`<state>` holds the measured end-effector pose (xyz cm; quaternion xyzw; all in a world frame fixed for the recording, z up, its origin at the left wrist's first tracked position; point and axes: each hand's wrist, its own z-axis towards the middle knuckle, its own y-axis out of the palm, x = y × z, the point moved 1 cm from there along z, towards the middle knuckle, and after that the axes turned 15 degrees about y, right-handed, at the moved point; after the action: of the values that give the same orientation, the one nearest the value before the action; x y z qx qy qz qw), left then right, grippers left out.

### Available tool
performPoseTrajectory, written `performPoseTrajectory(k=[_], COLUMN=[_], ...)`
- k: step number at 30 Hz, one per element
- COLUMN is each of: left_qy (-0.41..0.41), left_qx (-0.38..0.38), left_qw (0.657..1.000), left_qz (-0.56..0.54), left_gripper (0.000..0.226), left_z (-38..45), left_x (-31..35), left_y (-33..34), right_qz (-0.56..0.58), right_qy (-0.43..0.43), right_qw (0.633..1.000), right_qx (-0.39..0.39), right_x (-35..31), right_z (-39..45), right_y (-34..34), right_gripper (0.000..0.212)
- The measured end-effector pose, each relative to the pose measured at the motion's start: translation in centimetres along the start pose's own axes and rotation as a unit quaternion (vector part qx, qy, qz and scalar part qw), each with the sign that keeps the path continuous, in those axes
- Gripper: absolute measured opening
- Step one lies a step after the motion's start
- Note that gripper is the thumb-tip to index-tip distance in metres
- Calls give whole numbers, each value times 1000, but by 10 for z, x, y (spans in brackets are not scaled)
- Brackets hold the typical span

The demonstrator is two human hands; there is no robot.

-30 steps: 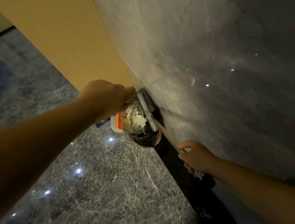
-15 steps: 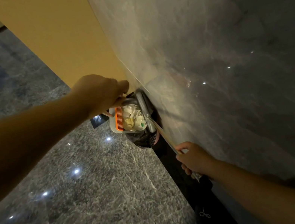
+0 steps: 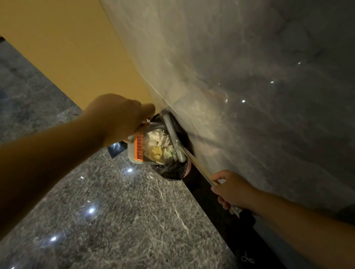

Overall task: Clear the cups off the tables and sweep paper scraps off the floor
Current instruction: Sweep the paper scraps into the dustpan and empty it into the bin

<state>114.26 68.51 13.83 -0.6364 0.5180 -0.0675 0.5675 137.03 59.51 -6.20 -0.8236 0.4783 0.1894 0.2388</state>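
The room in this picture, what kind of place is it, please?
Probably an indoor hall or lobby of a public building, though this is not certain. The floor is polished grey stone that reflects ceiling lights, the wall is glossy marble, and a bin with a black bag stands against it.

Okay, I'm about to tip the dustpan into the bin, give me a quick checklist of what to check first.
1. Left hand grips the dustpan handle: ok.
2. Dustpan sits over the bin's black bag: ok, the bag shows beneath and beyond it.
3. Paper scraps lie inside the pan, none seen on the floor nearby: ok.
4. Right hand holds the broom handle, clear of the pan: ok.
5. Room left in the bag for the scraps: cannot tell, the pan hides the opening.
6. Bag is secured to the bin rim: cannot tell.
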Motion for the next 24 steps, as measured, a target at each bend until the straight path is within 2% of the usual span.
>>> performPoseTrajectory(k=[3, 6, 9, 10, 13, 17, 19, 21, 24], left_qy=[15, -7, 68, 69, 5, 44, -3, -58, -48], left_qx=[-30, -12, -38, -42, -14, -10, 15, 36, 5], left_qw=[999, 1000, 996, 996, 1000, 999, 1000, 998, 999], left_qz=[20, 18, 42, 40, 7, 0, -10, -8, 6], left_gripper=[36, 35, 34, 34, 36, 41, 43, 34, 32], left_z=[-1, -1, 5, 4, -1, -1, -4, -8, -5], left_x=[2, 2, 20, 20, 2, 14, 1, -10, 1], left_y=[-2, -7, -7, -7, -11, -6, -6, -5, 2], right_qz=[4, 0, -3, -3, -17, -20, -19, -15, -10], right_qy=[-1, -6, -6, -4, -5, -5, -5, -3, -2], right_qw=[1000, 1000, 1000, 1000, 1000, 1000, 1000, 1000, 1000], right_qx=[-3, 1, 4, 3, 2, 2, 2, 3, 3], right_x=[0, 1, 2, 2, 3, 4, 3, 3, 2], right_z=[-2, -4, -5, -5, -6, -6, -6, -7, -9], right_y=[1, 1, 1, 0, 0, 1, 1, 2, 3], right_gripper=[37, 36, 35, 35, 36, 38, 39, 39, 38])
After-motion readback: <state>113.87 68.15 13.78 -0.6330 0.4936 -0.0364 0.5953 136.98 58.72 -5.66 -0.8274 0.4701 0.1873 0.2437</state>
